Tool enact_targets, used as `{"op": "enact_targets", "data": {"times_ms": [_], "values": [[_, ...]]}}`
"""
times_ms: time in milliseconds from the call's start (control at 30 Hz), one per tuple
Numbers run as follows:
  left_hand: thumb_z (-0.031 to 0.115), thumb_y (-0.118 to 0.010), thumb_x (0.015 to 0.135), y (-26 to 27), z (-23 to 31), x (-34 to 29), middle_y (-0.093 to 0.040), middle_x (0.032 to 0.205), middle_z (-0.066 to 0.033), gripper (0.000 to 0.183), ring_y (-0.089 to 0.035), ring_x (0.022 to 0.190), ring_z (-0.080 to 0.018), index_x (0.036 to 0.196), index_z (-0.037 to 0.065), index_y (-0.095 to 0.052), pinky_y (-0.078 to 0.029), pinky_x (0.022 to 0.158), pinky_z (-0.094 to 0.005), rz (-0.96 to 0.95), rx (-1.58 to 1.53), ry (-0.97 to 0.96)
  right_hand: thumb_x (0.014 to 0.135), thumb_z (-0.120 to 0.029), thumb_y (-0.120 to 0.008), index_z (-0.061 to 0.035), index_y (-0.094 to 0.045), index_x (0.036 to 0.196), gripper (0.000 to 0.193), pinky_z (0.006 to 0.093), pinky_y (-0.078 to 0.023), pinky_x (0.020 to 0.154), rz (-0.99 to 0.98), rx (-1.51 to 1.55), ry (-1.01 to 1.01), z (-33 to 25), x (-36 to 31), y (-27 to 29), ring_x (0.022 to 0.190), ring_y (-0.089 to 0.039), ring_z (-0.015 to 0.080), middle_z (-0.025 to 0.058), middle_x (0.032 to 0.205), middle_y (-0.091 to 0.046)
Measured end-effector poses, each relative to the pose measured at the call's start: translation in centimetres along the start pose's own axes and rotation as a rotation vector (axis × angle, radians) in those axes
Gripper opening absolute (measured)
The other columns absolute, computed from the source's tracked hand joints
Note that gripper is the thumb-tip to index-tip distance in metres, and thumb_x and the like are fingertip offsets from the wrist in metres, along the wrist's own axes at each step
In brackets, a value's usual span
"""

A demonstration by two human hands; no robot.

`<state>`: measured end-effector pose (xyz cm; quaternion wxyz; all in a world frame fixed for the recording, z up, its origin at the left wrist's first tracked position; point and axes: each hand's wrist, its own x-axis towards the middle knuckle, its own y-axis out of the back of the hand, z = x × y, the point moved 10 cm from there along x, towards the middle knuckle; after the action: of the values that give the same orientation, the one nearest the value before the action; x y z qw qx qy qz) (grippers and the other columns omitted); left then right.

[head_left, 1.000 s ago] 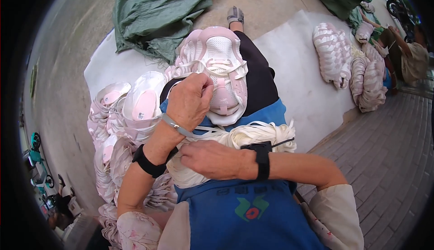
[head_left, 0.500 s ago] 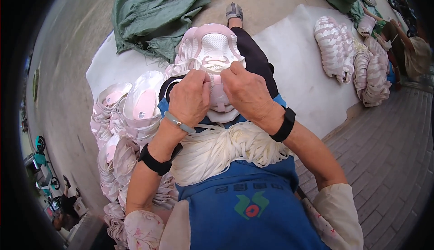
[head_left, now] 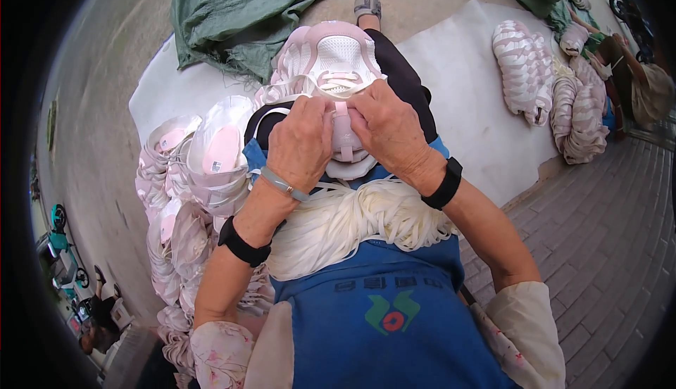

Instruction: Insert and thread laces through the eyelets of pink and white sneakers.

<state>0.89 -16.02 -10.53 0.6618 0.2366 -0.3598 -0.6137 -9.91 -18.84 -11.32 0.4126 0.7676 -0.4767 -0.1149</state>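
Hands: left hand (head_left: 301, 142) | right hand (head_left: 389, 130) | both gripping shoe upper (head_left: 336, 65) | laces (head_left: 352, 223) below

Single head-worn fisheye view, looking steeply down, close over left hand (head_left: 304, 142) and right hand (head_left: 389, 130), lap central, pavement bending toward the rim

Shoe upper (head_left: 343, 58) partly behind hands
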Motion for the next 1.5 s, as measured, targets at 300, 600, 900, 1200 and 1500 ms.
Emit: {"op": "enact_targets", "data": {"times_ms": [300,600,900,1200,1500], "values": [[0.01,-0.056,0.088,-1.2,-0.1,0.2,-0.056,0.085,-0.0164,0.008,-0.058,0.075,-0.0363,0.089,0.002,-0.055,-0.046,0.065,-0.0435,-0.108,0.099,0.071,0.078,-0.007,-0.064,-0.0002,-0.057,0.081,0.01,0.0384,-0.052,0.06,0.021,-0.109,0.023,-0.7,-0.1,0.1,0.071,-0.063,0.0307,0.016,0.088,-0.052],[0.01,-0.057,0.087,-0.5,-0.6,0.4,-0.056,0.086,-0.016,0.007,-0.058,0.078,-0.0367,0.091,0.003,-0.056,-0.046,0.067,-0.0438,-0.065,0.01,0.06,0.081,-0.009,-0.063,-0.0004,-0.059,0.081,0.009,0.0385,-0.053,0.062,0.037,-0.007,0.024,-0.1,0.1,0.2,0.072,-0.063,0.0317,0.0164,0.087,-0.054],[0.011,-0.06,0.086,-0.7,-0.7,0.4,-0.057,0.085,-0.0154,0.009,-0.059,0.076,-0.0348,0.087,0.002,-0.058,-0.046,0.066,-0.0411,-0.028,0.024,0.1,0.08,-0.005,-0.061,-0.0002,-0.056,0.081,0.006,0.0374,-0.053,0.062,-0.002,-0.13,0.019,-0.3,-0.1,-0.3,0.071,-0.063,0.0314,0.0157,0.087,-0.053],[0.009,-0.062,0.082,-0.9,-2.1,0.7,-0.06,0.079,-0.0128,0.01,-0.06,0.071,-0.0282,0.086,0.002,-0.057,-0.047,0.063,-0.0371,-0.068,-0.059,0.23,0.082,-0.008,-0.062,-0.0009,-0.058,0.08,0.009,0.0412,-0.051,0.061,-0.041,-0.043,-0.01,0.1,0.4,-0.2,0.071,-0.062,0.0338,0.0151,0.085,-0.054],[0.009,-0.064,0.081,-0.7,-2.0,0.5,-0.057,0.079,-0.0132,0.013,-0.058,0.067,-0.0272,0.087,0.001,-0.056,-0.047,0.062,-0.0365,-0.018,-0.034,0.163,0.079,-0.009,-0.064,-0.0033,-0.061,0.079,0.006,0.0411,-0.05,0.061,-0.005,0.036,0.008,0.6,0.9,0.1,0.07,-0.061,0.0333,0.0124,0.081,-0.056]]}}
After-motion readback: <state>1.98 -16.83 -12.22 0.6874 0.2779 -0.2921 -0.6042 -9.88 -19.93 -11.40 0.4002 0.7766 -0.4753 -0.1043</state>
